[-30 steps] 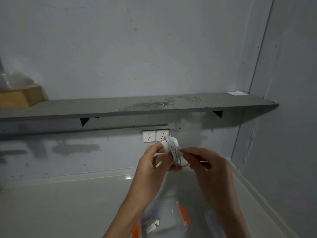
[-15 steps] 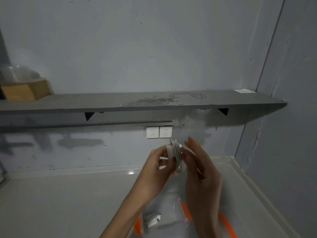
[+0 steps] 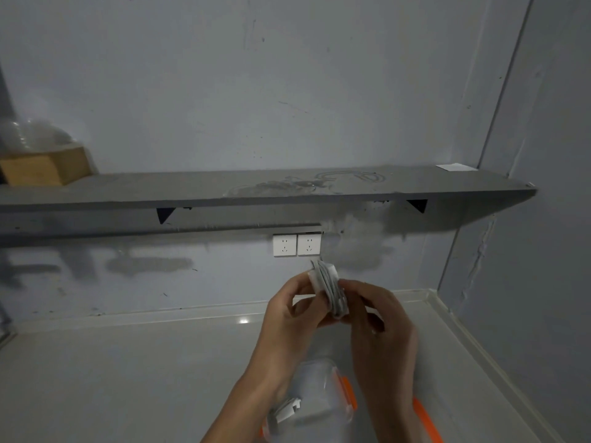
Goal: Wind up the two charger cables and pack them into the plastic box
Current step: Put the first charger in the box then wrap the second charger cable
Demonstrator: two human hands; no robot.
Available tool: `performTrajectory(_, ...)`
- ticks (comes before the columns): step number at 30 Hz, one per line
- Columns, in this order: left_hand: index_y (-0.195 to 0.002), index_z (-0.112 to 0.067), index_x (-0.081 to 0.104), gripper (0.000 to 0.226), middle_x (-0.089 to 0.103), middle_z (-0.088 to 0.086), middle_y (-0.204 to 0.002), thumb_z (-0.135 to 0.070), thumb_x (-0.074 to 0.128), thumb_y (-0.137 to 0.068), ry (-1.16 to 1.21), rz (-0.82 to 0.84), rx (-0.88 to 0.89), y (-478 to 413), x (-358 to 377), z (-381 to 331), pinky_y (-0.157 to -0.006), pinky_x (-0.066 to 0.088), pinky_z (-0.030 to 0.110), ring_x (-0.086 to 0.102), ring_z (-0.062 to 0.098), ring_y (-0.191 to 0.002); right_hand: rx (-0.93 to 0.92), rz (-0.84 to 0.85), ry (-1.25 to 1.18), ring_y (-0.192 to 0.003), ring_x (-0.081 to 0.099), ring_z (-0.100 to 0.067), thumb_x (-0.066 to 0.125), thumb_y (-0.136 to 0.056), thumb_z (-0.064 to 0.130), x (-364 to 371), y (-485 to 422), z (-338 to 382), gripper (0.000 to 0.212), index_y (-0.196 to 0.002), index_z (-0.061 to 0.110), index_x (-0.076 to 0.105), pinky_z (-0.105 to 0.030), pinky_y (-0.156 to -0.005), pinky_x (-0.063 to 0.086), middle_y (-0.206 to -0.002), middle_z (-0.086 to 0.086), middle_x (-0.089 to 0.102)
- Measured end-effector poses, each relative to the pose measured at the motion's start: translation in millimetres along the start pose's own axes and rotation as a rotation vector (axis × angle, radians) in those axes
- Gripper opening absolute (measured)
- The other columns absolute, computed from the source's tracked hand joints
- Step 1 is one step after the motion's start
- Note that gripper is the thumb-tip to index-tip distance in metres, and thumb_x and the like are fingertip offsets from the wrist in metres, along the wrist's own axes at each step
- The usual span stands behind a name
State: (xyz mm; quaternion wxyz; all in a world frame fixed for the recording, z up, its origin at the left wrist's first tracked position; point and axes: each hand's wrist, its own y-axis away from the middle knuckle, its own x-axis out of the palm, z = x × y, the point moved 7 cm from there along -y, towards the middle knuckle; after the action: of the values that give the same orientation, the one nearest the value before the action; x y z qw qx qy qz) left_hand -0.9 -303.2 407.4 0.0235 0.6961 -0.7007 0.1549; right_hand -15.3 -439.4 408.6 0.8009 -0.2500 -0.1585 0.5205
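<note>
A white charger (image 3: 325,278) with its white cable wound round it is held up in front of the wall, above the counter. My left hand (image 3: 287,318) grips the charger block from the left. My right hand (image 3: 380,321) pinches the cable coil from the right. Below my hands on the counter stands the clear plastic box (image 3: 319,401) with orange clips. Inside it lies another white charger (image 3: 286,412). An orange-edged lid (image 3: 427,420) lies to the right of the box, partly behind my right forearm.
A grey shelf (image 3: 256,193) runs along the wall above two white sockets (image 3: 296,245). A wooden box (image 3: 44,167) under a clear dome sits on the shelf's left end. The side wall closes the counter (image 3: 128,378) on the right.
My right hand has curled its fingers back onto the cable coil after reaching up beside it. The view has shifted slightly; the charger stays between both hands.
</note>
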Motion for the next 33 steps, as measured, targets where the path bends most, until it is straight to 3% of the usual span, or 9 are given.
performTrajectory(3, -0.107, -0.008, 0.069, 0.022, 0.074, 0.015, -0.101, 0.000, 0.055, -0.093, 0.000, -0.046, 0.009, -2.4, -4.9, 4.2, -0.081, 0.061, 0.031, 0.074, 0.024, -0.089, 0.057, 0.045, -0.071, -0.080, 0.072, -0.013, 0.060, -0.086, 0.020, 2.9, 3.4, -7.7, 0.014, -0.091, 0.026, 0.071, -0.032, -0.071, 0.057, -0.088, 0.005, 0.075)
performTrajectory(5, -0.106, -0.009, 0.070, 0.021, 0.074, 0.014, -0.100, 0.000, 0.056, -0.092, -0.007, -0.046, 0.007, -2.9, -5.3, 6.7, -0.080, 0.061, 0.030, 0.074, 0.024, -0.088, 0.087, 0.061, -0.069, -0.078, 0.072, -0.012, 0.065, -0.087, 0.010, 3.0, 1.6, -13.7, 0.014, -0.088, 0.022, 0.071, -0.031, -0.071, 0.058, -0.085, 0.005, 0.075)
performTrajectory(9, -0.108, -0.009, 0.069, 0.022, 0.072, 0.013, -0.102, 0.001, 0.059, -0.091, -0.045, -0.035, -0.002, -1.9, -6.7, 11.3, -0.079, 0.061, 0.033, 0.074, 0.026, -0.090, 0.142, 0.093, -0.079, -0.068, 0.068, -0.007, 0.064, -0.083, -0.003, 4.2, -8.4, -24.1, 0.024, -0.081, 0.019, 0.073, -0.019, -0.064, 0.053, -0.077, 0.006, 0.075)
performTrajectory(15, -0.108, -0.013, 0.070, 0.018, 0.076, 0.000, -0.093, -0.011, 0.061, -0.093, -0.141, 0.028, -0.044, -3.0, -10.6, 17.1, -0.080, 0.061, 0.034, 0.074, 0.022, -0.090, 0.026, 0.038, 0.052, -0.079, 0.066, -0.002, 0.067, -0.083, 0.000, 8.1, -2.1, -21.7, 0.030, -0.087, 0.029, 0.070, -0.008, -0.068, 0.046, -0.089, 0.016, 0.071)
performTrajectory(18, -0.106, -0.010, 0.071, 0.017, 0.076, 0.006, -0.091, -0.011, 0.060, -0.093, -0.116, 0.022, -0.107, -3.7, -20.5, 20.5, -0.080, 0.062, 0.035, 0.075, 0.023, -0.086, -0.077, 0.054, 0.111, -0.078, 0.063, 0.001, 0.069, -0.080, -0.003, 13.1, 1.2, -16.3, 0.033, -0.090, 0.029, 0.064, -0.006, -0.068, 0.044, -0.094, 0.019, 0.066)
performTrajectory(21, -0.105, -0.006, 0.072, 0.018, 0.074, 0.012, -0.095, -0.006, 0.058, -0.094, -0.066, -0.015, -0.154, -4.6, -34.2, 24.1, -0.081, 0.061, 0.038, 0.074, 0.026, -0.086, -0.143, 0.127, 0.146, -0.081, 0.063, 0.000, 0.069, -0.081, -0.001, 25.4, 8.9, -13.1, 0.034, -0.096, 0.027, 0.059, -0.009, -0.071, 0.046, -0.098, 0.020, 0.063)
performTrajectory(25, -0.107, -0.005, 0.071, 0.018, 0.072, 0.016, -0.101, -0.009, 0.060, -0.093, -0.089, -0.040, -0.163, -3.1, -43.3, 27.2, -0.079, 0.062, 0.036, 0.074, 0.027, -0.089, -0.039, 0.197, 0.087, -0.080, 0.067, -0.009, 0.065, -0.085, 0.003, 34.5, 14.7, -22.4, 0.040, -0.113, 0.029, 0.055, -0.015, -0.072, 0.051, -0.094, 0.015, 0.068)
performTrajectory(29, -0.108, -0.006, 0.071, 0.019, 0.069, 0.022, -0.103, -0.005, 0.061, -0.092, -0.103, 0.002, -0.165, -2.0, -49.1, 30.2, -0.078, 0.062, 0.036, 0.074, 0.027, -0.086, -0.025, 0.255, 0.101, -0.082, 0.067, -0.011, 0.063, -0.085, -0.001, 39.8, 14.6, -23.9, 0.052, -0.112, 0.042, 0.051, -0.021, -0.075, 0.052, -0.091, 0.008, 0.069)
performTrajectory(33, -0.110, -0.010, 0.072, 0.022, 0.070, 0.017, -0.101, -0.005, 0.061, -0.092, -0.099, 0.050, -0.160, -1.8, -47.3, 28.2, -0.078, 0.061, 0.032, 0.074, 0.024, -0.086, 0.063, 0.194, -0.078, -0.083, 0.069, -0.015, 0.058, -0.084, -0.012, 39.7, 9.2, -28.5, 0.056, -0.113, 0.037, 0.056, -0.035, -0.080, 0.056, -0.086, -0.001, 0.071)
